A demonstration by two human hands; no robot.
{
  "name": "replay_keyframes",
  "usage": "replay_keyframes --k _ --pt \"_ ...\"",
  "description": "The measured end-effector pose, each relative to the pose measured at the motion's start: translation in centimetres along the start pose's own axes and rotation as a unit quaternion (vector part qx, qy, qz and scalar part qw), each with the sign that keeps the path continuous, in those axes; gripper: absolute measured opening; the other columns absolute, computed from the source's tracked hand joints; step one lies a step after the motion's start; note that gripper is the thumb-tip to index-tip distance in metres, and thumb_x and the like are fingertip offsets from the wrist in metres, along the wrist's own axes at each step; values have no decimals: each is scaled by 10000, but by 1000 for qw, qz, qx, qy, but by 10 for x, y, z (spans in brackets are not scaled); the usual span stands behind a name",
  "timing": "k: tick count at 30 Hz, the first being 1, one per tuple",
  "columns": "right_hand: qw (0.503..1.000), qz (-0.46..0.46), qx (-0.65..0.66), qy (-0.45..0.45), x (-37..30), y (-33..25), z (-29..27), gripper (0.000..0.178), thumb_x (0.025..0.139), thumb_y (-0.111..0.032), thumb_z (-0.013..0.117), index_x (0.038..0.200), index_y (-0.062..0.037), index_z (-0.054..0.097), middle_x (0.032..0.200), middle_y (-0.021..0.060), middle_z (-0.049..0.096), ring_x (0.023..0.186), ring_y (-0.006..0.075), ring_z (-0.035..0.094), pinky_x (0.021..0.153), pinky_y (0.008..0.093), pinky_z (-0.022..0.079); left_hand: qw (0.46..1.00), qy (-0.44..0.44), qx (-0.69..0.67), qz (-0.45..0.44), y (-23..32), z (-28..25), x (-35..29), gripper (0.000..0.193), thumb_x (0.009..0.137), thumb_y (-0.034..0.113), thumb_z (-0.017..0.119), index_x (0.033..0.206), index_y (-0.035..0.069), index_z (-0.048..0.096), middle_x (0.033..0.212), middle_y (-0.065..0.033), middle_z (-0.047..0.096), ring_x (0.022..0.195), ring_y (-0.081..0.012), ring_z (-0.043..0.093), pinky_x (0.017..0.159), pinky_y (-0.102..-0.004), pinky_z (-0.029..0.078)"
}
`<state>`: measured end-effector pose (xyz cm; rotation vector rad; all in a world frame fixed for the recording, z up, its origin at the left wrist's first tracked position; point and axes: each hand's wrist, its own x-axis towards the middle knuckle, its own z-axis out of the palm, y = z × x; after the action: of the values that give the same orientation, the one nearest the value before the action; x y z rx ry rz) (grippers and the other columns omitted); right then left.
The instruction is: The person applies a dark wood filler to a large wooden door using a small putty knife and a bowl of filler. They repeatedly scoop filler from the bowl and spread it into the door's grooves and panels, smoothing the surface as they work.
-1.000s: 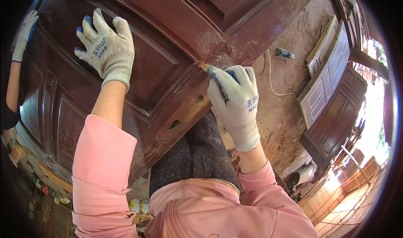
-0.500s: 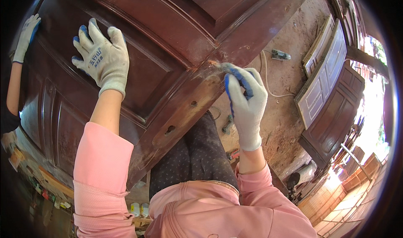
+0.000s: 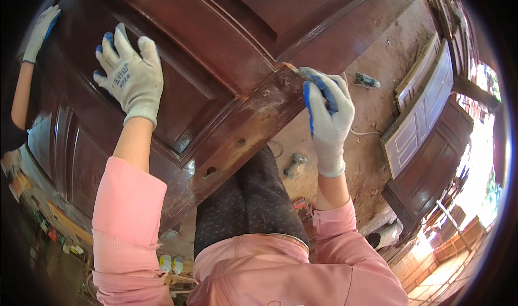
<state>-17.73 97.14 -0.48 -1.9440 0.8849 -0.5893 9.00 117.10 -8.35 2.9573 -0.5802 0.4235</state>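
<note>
panelled door, dark red-brown and glossy, stretches from the far left to the upper right, in front of the person's lap. at the far left, another person's gloved hand is by the door's edge. next comes the left hand, in a white glove with blue fingertips, back upward, fingers spread and grasping nothing; it lies over a panel, though i cannot tell how firmly it presses. below its wrist is a pink sleeve. farther right, two holes (one round, one longer) pierce a worn, paler stretch of the frame, just above dark patterned trousers. beyond them, the right hand, gloved alike, pinches a slim tan piece whose tip meets the frame near a joint; its full shape is hidden. on the dirt floor lies a greenish tool, and at far right lean a pale door and a brown door.
</note>
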Motion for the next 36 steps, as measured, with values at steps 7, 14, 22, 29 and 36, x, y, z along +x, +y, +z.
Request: replay_keyframes --k 7,14,22,29,36 --pt "983 56 155 -81 7 -6 2 238 1022 8 592 1187 92 741 1146 108 702 964 124 617 841 262 511 1000 18 -14 1 -1 1 -1 617 1047 508 449 1566 175 461 1637 -190 417 1545 -429 334 1151 -759 280" --pt "974 -27 210 -74 10 24 16 248 1021 1 560 1170 116 721 1175 142 715 1042 178 651 923 289 528 944 0 -326 57 -52 -12 -17 485 1111 364 458 1500 84 535 1515 -165 558 1430 -342 503 1211 -512 366" --pt "972 -55 151 -174 -3 11 15 240 978 83 583 1163 96 735 1158 136 713 1032 168 651 929 290 531 775 12 -601 -197 -72 -118 -195 694 1148 490 336 1468 -91 542 1515 -220 588 1455 -313 526 1272 -445 329" --pt "906 -266 12 -330 -62 -30 67 310 834 91 686 1117 19 791 1010 102 714 1017 282 653 1105 446 474 814 39 -550 -183 -75 -106 -232 585 1164 373 333 1457 -69 578 1454 -200 644 1375 -304 604 1204 -419 417" --pt "841 -401 -69 -358 -59 -26 87 329 796 -69 812 1122 -110 813 987 45 675 1006 290 600 998 465 473 817 61 -551 -161 -78 -99 -239 512 1159 345 386 1433 -24 613 1400 -172 690 1299 -295 661 1130 -398 485"
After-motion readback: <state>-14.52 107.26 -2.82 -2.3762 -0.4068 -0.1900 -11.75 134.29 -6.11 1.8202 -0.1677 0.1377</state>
